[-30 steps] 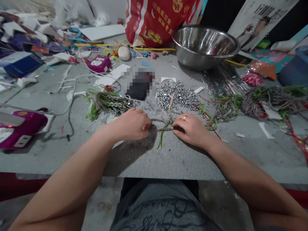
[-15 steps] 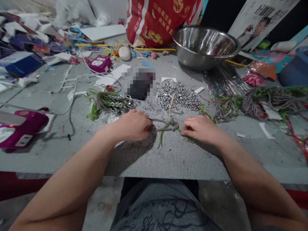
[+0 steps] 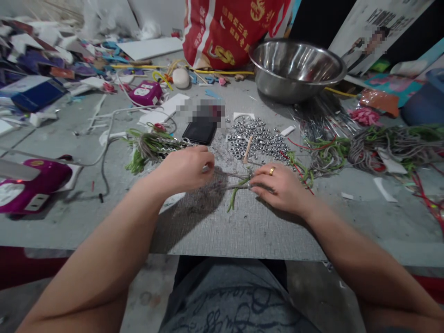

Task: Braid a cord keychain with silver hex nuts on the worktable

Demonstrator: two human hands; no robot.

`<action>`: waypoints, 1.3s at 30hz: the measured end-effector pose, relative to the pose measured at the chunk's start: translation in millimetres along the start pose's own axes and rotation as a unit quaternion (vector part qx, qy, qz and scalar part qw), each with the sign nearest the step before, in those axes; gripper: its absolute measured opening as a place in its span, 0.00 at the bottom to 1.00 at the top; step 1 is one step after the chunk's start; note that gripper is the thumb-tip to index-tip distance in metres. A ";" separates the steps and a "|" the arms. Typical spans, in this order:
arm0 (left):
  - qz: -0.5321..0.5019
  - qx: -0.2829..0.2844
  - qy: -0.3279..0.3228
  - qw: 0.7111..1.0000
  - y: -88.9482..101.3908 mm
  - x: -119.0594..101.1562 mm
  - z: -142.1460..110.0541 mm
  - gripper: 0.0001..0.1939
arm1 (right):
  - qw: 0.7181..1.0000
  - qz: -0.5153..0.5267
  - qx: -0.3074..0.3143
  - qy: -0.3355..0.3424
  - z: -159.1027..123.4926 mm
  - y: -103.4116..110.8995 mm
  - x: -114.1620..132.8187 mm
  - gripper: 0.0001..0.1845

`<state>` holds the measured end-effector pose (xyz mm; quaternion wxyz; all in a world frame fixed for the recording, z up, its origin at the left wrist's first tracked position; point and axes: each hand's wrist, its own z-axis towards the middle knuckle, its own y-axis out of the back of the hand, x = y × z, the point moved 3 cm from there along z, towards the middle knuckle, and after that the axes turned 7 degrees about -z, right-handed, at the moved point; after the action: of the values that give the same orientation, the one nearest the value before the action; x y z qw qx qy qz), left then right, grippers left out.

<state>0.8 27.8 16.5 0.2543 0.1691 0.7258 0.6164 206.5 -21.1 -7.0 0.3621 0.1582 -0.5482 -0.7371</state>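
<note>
A grey and green knotted cord (image 3: 239, 181) with silver beads at its knot lies on the table between my hands. My right hand (image 3: 280, 187), with a gold ring, is closed on the cord's knotted end, and its fingers hide most of the knot and beads. My left hand (image 3: 190, 167) is curled just above the table, left of the grey strands. What its fingertips pinch, if anything, is too blurred to make out. Behind the cord is a spread of loose silver beads (image 3: 265, 136), with a small wooden stick (image 3: 248, 148) at its front.
Bundled green and grey cords (image 3: 138, 155) lie beyond my left hand; more cords (image 3: 367, 148) are at the right. Farther back are a phone (image 3: 199, 131), a steel bowl (image 3: 294, 90) and a red bag (image 3: 222, 46). Purple power sockets (image 3: 38, 185) with cables are at left.
My right hand has moved left from the loose green end onto the knot, covering it. My left hand has risen slightly and shifted left, away from the knot.
</note>
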 end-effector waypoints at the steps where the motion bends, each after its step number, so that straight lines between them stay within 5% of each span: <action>1: 0.017 0.022 -0.008 1.000 -3.3 1.7 -0.2 0.11 | 1.000 0.000 0.002 0.008 -0.1 -2.6 1.1 0.11; 10: 0.096 0.035 0.003 0.995 -21.1 7.6 4.0 0.12 | 1.000 0.000 -0.001 0.002 -0.1 -9.6 -1.1 0.12; 13: -0.023 -0.005 0.039 0.999 -17.2 6.0 6.4 0.10 | 1.000 0.003 -0.028 -0.007 0.6 -8.3 -1.3 0.11; 15: -0.191 -0.037 0.066 0.979 -14.0 3.1 7.5 0.06 | 0.998 0.012 -0.054 -0.016 0.8 -6.9 -1.1 0.10; 17: -0.398 -0.044 0.083 0.913 -14.7 -2.4 8.6 0.05 | 0.996 0.025 -0.081 -0.028 0.7 -5.2 -0.7 0.09; 20: -0.669 -0.008 0.112 0.735 -24.6 -14.1 10.3 0.07 | 0.993 0.042 -0.100 -0.048 0.7 -4.2 0.7 0.10; 22: -0.755 0.014 0.121 0.644 -32.3 -21.7 11.3 0.07 | 0.992 0.044 -0.104 -0.051 0.8 -4.7 2.5 0.11; 24: -0.797 0.029 0.116 0.593 -38.2 -27.9 11.7 0.07 | 0.992 0.034 -0.114 -0.047 0.8 -5.6 4.7 0.13; 26: -0.813 0.040 0.103 0.571 -41.6 -33.1 11.6 0.08 | 0.991 0.016 -0.125 -0.043 0.8 -6.4 7.0 0.15; 33: -0.807 0.059 0.085 0.581 -43.2 -44.6 9.3 0.08 | 0.991 -0.017 -0.129 -0.029 2.8 -4.7 12.5 0.13; 37: -0.720 -0.109 0.044 0.684 -35.3 -41.8 0.6 0.02 | 0.991 0.000 -0.128 -0.040 3.1 -4.2 10.5 0.11; 39: -0.636 -0.180 -0.026 0.750 -30.5 -45.3 -6.0 0.10 | 0.990 0.006 -0.129 -0.049 2.6 -5.1 8.8 0.10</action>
<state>36.3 -8.0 -5.5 0.6321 -0.3637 0.5348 0.4269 197.0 -24.8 -9.3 0.3562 0.0709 -0.4669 -0.8063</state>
